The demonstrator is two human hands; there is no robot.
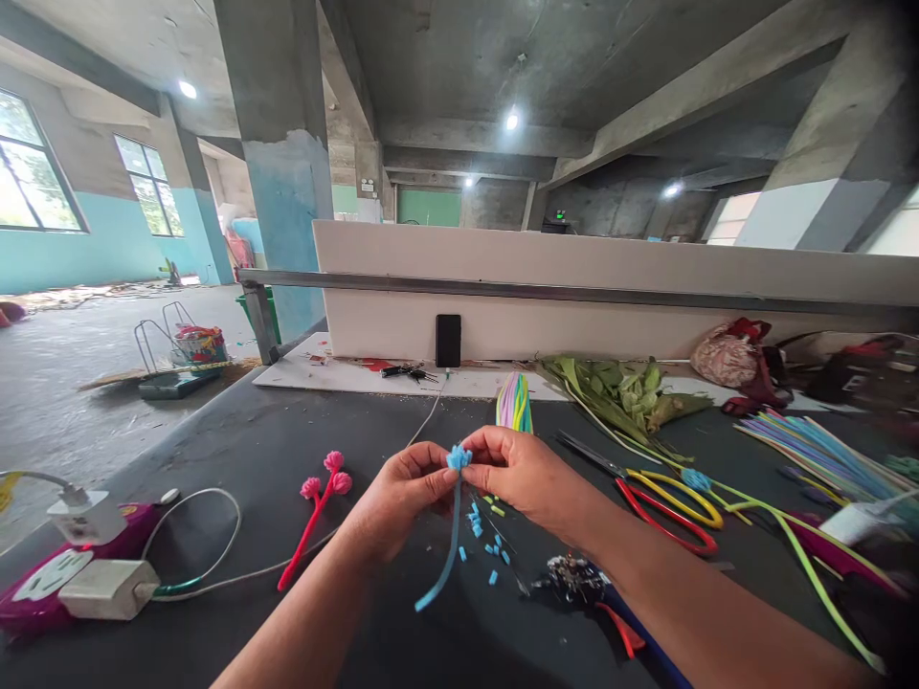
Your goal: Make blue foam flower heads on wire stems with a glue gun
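Note:
Between my two hands is a small light-blue pipe cleaner flower (459,457) with a ruffled head. Its long blue stem (449,565) hangs down and curves to the left. My left hand (398,498) pinches the flower from the left side with thumb and fingers. From the right, my right hand (527,474) also pinches it, thumb below and forefinger above. Short cut blue pieces (492,550) lie scattered on the dark table under my hands, along with a few green bits (495,507). Part of the flower is hidden behind my fingertips.
A pink pipe cleaner flower (316,512) lies left. Scissors (667,507) with red and yellow handles and pliers (571,579) lie right. A pipe cleaner bundle (515,402), leaves (632,397) and a phone (448,341) are behind. A power strip (43,588) and cable sit far left.

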